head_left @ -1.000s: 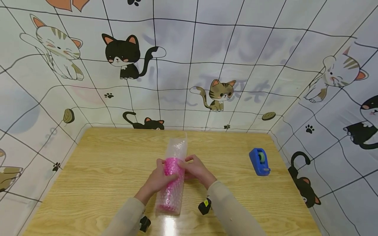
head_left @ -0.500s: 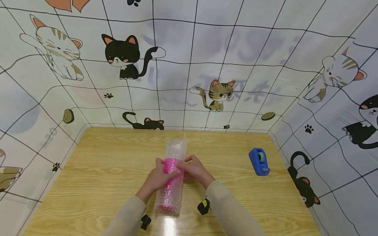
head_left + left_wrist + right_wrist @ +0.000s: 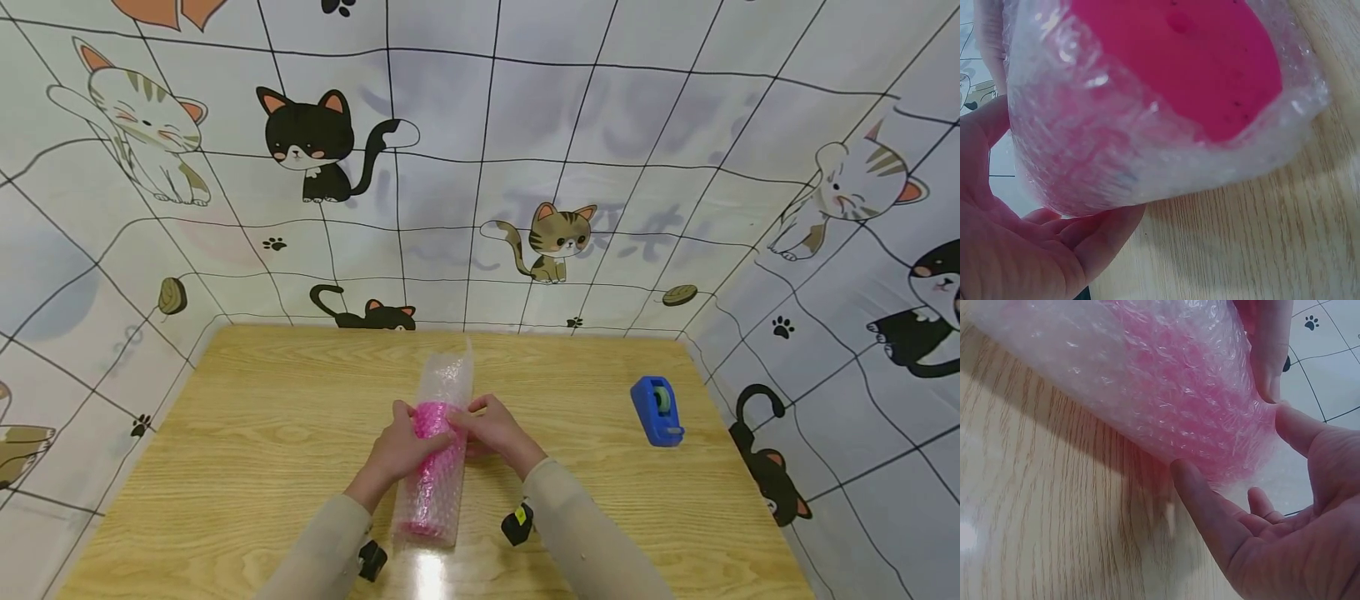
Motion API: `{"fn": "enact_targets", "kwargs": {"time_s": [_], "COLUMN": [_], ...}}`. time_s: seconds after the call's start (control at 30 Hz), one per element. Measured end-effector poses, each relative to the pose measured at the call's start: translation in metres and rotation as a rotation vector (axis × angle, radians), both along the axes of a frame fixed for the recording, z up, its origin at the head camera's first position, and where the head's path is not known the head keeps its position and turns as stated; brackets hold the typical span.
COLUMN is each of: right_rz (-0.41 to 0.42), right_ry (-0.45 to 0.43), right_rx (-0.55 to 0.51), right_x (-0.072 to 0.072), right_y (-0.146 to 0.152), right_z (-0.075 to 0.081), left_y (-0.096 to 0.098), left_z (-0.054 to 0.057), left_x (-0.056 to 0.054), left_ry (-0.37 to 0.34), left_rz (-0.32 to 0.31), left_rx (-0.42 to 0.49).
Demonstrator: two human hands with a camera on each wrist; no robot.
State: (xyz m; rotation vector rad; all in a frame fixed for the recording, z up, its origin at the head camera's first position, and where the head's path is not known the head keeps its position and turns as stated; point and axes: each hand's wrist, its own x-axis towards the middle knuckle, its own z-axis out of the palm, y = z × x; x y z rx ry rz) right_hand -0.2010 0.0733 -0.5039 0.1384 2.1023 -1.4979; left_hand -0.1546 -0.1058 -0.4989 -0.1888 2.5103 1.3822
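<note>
A long pink object [image 3: 430, 421] lies rolled in clear bubble wrap [image 3: 446, 379] on the table, its far end of wrap extending loose beyond the pink part. Through the open end of the roll, the left wrist view shows a flat, rounded pink end [image 3: 1210, 69]. My left hand [image 3: 397, 454] grips the roll from the left, thumb across its top and fingers along its side. From the right, my right hand [image 3: 498, 432] holds it, thumb on top near the left thumb and fingers low against the side. What kind of object is inside cannot be told.
A blue tape dispenser [image 3: 660, 412] with a roll of tape stands at the right of the wooden table [image 3: 262, 433]. White cloth [image 3: 435, 108] printed with cats and grid lines hangs behind the table and at both sides.
</note>
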Motion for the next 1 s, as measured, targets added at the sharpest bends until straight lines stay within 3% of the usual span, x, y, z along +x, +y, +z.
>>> {"fn": "enact_targets", "kwargs": {"time_s": [0.57,0.8,1.0], "right_rz": [0.040,-0.050,-0.109], "right_ry": [0.068,0.101,0.111], "right_rx": [0.106,0.083,0.129], "right_x": [0.003,0.001,-0.001], "right_y": [0.020,0.055,0.086], "right_z": [-0.003,-0.002,-0.003], "left_y": [0.001,0.002,0.002], "left_z": [0.000,-0.003,-0.005], "left_x": [0.002,0.001,0.001], "left_ry": [-0.010,-0.013,-0.018], "left_rz": [0.015,0.017,0.017], "left_rx": [-0.017,-0.013,-0.035]}}
